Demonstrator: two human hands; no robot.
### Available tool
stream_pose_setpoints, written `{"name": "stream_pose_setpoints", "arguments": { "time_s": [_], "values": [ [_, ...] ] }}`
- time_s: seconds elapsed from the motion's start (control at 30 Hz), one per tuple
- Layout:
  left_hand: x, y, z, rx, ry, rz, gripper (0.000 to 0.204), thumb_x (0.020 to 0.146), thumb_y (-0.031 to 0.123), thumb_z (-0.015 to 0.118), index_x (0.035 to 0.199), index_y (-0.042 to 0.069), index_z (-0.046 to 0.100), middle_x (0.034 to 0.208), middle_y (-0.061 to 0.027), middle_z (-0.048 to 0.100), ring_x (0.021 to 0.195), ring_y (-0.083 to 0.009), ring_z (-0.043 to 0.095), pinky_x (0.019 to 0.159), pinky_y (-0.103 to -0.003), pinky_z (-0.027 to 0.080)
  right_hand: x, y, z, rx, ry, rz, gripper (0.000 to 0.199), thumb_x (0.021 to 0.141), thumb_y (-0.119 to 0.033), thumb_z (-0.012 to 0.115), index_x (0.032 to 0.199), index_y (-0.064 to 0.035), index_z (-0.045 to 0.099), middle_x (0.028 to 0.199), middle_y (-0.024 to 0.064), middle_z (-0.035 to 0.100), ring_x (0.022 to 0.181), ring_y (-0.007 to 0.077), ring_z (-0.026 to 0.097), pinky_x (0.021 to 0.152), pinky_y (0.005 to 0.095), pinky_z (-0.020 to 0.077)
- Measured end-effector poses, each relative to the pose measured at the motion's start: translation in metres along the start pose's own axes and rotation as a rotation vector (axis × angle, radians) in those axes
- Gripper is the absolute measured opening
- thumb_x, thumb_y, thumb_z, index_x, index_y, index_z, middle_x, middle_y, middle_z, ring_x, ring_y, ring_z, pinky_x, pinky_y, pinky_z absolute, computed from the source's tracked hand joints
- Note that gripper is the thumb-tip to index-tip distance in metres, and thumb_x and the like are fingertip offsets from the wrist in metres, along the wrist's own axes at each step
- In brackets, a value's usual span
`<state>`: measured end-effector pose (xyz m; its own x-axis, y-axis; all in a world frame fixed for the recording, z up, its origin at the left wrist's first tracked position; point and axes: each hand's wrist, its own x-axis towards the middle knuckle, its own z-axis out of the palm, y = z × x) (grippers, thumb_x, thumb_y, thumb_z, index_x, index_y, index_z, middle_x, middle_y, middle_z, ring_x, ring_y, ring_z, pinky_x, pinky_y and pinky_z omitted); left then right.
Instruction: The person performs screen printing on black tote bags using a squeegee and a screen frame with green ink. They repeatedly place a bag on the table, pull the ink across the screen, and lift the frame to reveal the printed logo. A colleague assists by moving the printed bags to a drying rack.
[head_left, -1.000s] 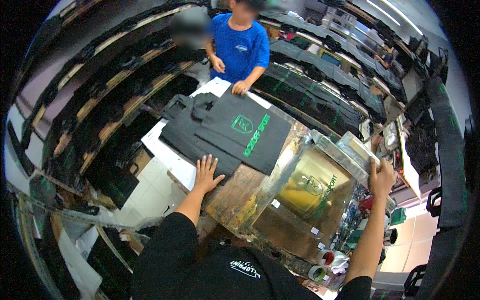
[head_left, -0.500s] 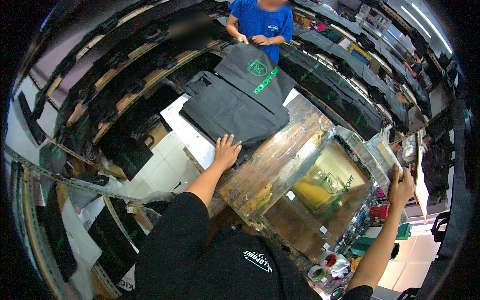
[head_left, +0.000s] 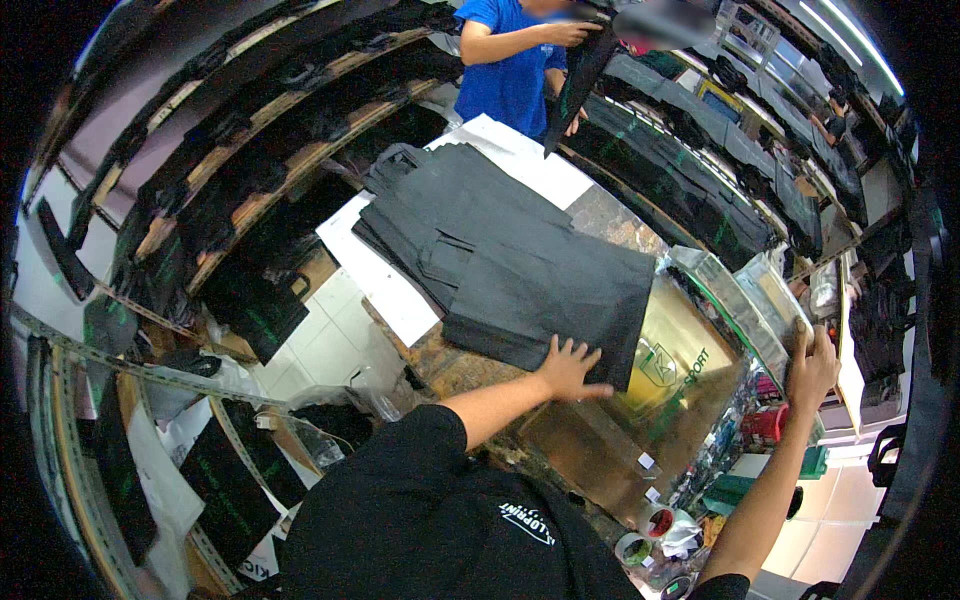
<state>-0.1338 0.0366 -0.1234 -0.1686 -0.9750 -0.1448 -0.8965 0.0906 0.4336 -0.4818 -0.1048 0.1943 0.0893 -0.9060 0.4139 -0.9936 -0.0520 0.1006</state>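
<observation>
The left hand (head_left: 570,366) lay flat with fingers spread, gripping nothing, pressing on the near edge of the top black fabric bag (head_left: 550,290), which sat on a stack of like bags on the worktable (head_left: 470,375), just left of the raised printing screen (head_left: 690,375). The right hand (head_left: 812,368) was closed around the screen frame's far-right edge. The bag looked light, soft and floppy, apt to slide on the one beneath; a flat palm or a pinch at a corner would probably suit it best.
</observation>
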Motion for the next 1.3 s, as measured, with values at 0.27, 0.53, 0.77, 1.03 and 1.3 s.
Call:
{"name": "stream_pose_setpoints", "arguments": {
  "time_s": [0.27, 0.53, 0.77, 1.03, 1.3],
  "values": [
    [-0.009, -0.013, 0.046, 0.164, -0.017, 0.183, 0.124, 0.075, 0.103, 0.039, 0.165, 0.018, 0.041, 0.174, -0.0232, 0.021, 0.158, -0.0576, 0.012, 0.119, -0.080, 0.007, 0.002, 0.004, 0.015, 0.102, 0.019, -0.006, 0.057, 0.108, -0.056, 0.050, 0.126, -0.0063, 0.071, 0.117, 0.0216, 0.073, 0.112, 0.0413, 0.066, 0.100, 0.0541, 0.0446],
    [-0.038, -0.005, 0.054, 0.067, 0.061, 0.172, 0.129, 0.071, 0.103, 0.043, 0.168, 0.018, 0.034, 0.176, -0.0217, 0.017, 0.162, -0.0470, 0.006, 0.121, -0.077, -0.003, 0.014, 0.034, 0.033, 0.115, 0.227, -0.128, 0.064, 0.108, -0.061, 0.045, 0.132, -0.0077, 0.070, 0.113, 0.0273, 0.073, 0.100, 0.0509, 0.069, 0.084, 0.0563, 0.0514],
    [-0.108, -0.041, 0.077, 0.004, 0.181, 0.130, 0.128, 0.074, 0.100, 0.047, 0.166, 0.010, 0.036, 0.173, -0.0248, 0.022, 0.161, -0.0478, 0.010, 0.125, -0.073, 0.001, 0.010, 0.012, 0.020, 0.094, 0.037, 0.003, 0.079, 0.105, -0.071, 0.038, 0.148, -0.0095, 0.061, 0.141, 0.0234, 0.065, 0.124, 0.0473, 0.063, 0.103, 0.0538, 0.0493],
    [-0.117, -0.049, 0.057, 0.092, 0.131, 0.125, 0.126, 0.076, 0.100, 0.042, 0.169, 0.016, 0.030, 0.176, -0.0206, 0.019, 0.162, -0.0480, 0.007, 0.124, -0.074, -0.001, 0.002, 0.024, 0.029, 0.068, 0.114, -0.046, 0.073, 0.107, -0.068, 0.036, 0.146, -0.0121, 0.063, 0.138, 0.0219, 0.067, 0.121, 0.0479, 0.065, 0.101, 0.0545, 0.0490],
    [-0.065, -0.028, 0.023, 0.129, -0.022, 0.155, 0.128, 0.074, 0.101, 0.044, 0.170, 0.019, 0.027, 0.178, -0.0176, 0.013, 0.162, -0.0474, 0.001, 0.122, -0.076, -0.005, 0.004, 0.033, 0.031, 0.076, 0.172, -0.135, 0.062, 0.109, -0.058, 0.044, 0.138, -0.0096, 0.068, 0.125, 0.0256, 0.071, 0.111, 0.0481, 0.068, 0.093, 0.0539, 0.0519]
  ]
}}
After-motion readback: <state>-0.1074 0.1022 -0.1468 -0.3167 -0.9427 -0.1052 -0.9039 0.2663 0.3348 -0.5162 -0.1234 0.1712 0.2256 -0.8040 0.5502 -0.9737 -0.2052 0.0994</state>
